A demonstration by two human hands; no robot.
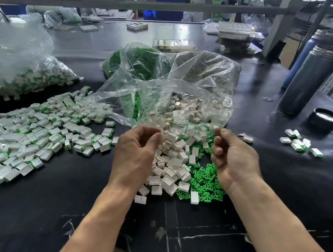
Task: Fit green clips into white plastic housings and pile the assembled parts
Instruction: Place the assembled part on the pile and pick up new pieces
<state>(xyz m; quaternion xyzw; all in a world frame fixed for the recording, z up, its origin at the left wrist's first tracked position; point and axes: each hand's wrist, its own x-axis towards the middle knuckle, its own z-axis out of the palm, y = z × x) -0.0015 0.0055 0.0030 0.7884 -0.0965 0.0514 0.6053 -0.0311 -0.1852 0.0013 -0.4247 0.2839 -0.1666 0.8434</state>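
Hovering over the loose stock, both hands hung with curled fingers and neither plainly held a part. The left hand (137,150) had its thumb and fingertips drawn together just above the heap of white housings (172,163); whether a housing sat pinched there could not be told. The right hand (234,157) was loosely curled, palm turned inward, seemingly empty. The green clips (205,181) lay directly beneath and just inward of that right hand, scattered with no common long axis, so it looked the nearer one for a clip. The housings lay between the two hands, nearer the left fingertips. The pile of assembled parts (35,132) spread well out beyond the left hand, on the black table (65,202).
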